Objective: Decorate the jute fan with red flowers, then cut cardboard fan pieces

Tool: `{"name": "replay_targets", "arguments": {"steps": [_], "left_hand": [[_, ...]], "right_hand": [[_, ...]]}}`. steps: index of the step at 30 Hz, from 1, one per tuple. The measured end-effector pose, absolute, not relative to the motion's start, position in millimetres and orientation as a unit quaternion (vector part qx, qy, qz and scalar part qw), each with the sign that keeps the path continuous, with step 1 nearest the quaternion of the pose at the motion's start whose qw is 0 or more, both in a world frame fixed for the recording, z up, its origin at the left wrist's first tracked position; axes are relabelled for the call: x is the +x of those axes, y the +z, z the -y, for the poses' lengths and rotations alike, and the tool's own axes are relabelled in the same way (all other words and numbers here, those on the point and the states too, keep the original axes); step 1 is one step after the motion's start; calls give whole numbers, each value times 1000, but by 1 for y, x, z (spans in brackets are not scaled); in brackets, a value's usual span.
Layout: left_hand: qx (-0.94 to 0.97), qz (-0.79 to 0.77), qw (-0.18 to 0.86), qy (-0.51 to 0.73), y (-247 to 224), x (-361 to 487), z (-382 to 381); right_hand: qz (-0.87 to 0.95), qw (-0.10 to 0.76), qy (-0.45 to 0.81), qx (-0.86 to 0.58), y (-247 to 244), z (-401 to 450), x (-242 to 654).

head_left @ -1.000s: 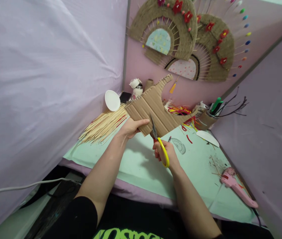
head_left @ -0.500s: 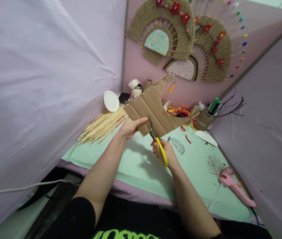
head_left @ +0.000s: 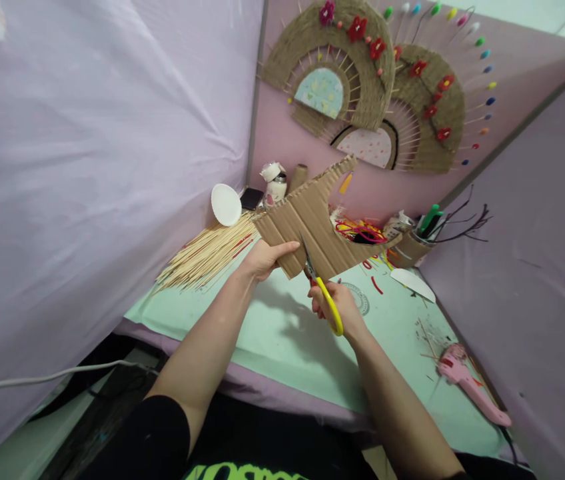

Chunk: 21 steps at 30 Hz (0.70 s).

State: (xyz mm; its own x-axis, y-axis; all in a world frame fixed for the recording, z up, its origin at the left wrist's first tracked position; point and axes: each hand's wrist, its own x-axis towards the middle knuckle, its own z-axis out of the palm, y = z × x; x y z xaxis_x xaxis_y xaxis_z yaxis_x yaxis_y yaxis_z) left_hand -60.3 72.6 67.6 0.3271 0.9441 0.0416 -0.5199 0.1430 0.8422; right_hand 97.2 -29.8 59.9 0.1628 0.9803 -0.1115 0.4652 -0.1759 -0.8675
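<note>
A piece of corrugated cardboard with a curved cut-out on its upper right side is held up above the table. My left hand grips its lower left edge, thumb on the near face and fingers behind. In my right hand are yellow-handled scissors, my fingers wrapped round the handles. Their blades meet the lower edge of the cardboard and point upward, one blade lying over its face close to my left thumb. The other blade is mostly hidden behind the sheet.
Thin wooden sticks lie to the left beside a white oval dish. On the right are a pink glue gun, a white half-round piece and a pot with markers and twigs. A clear protractor lies behind my right hand.
The view has tilted slightly, so everything sits a little lower and to the right. The scissors and cardboard keep nearly the same position relative to each other.
</note>
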Motion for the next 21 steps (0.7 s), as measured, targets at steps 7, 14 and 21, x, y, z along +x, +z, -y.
{"name": "replay_targets", "arguments": {"steps": [7, 14, 21], "left_hand": [[393, -259, 716, 516, 69, -58, -70], [387, -260, 722, 511, 63, -56, -73], [358, -244, 737, 519, 59, -50, -78]], "right_hand": [[520, 390, 387, -654, 48, 29, 101], [524, 414, 370, -646, 42, 28, 101], [524, 422, 368, -642, 32, 25, 102]]}}
